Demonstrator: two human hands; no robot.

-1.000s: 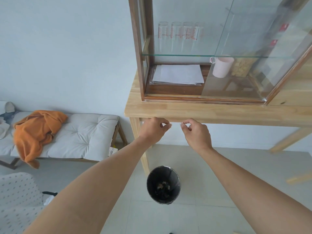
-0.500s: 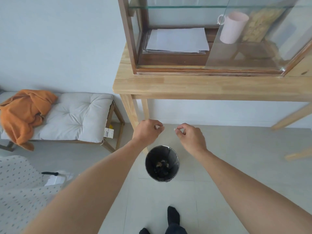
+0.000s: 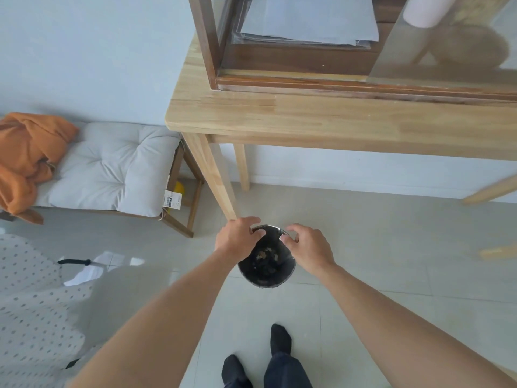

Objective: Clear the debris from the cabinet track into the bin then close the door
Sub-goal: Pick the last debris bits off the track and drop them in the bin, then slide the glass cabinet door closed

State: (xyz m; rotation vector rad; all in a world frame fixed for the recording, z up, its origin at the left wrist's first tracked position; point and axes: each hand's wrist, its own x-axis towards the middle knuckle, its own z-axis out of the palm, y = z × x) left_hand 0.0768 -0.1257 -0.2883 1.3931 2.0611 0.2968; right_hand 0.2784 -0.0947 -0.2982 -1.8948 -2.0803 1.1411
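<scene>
A small black bin (image 3: 253, 271) stands on the tiled floor beside the table leg, with brown debris (image 3: 265, 254) lying inside it. My left hand (image 3: 237, 238) hovers over the bin's left rim and my right hand (image 3: 309, 247) over its right rim. On both hands the fingers are apart, and I see nothing held in them. Up on the wooden table (image 3: 307, 119) sits the glass cabinet, its bottom track (image 3: 335, 84) facing me. Its glass door (image 3: 447, 46) is slid to the right, leaving the left half open onto a stack of papers (image 3: 307, 21).
A table leg (image 3: 215, 177) stands just behind the bin. A bench with a white cushion (image 3: 112, 166) and an orange cloth (image 3: 25, 155) is at the left. Dotted fabric (image 3: 30, 303) and a paper sheet (image 3: 84, 274) lie lower left. My feet (image 3: 279, 343) are below the bin.
Both hands dropped from under the table edge down to the bin's rim. Their pinched fingers have spread apart over the bin. My view tilted down toward the floor.
</scene>
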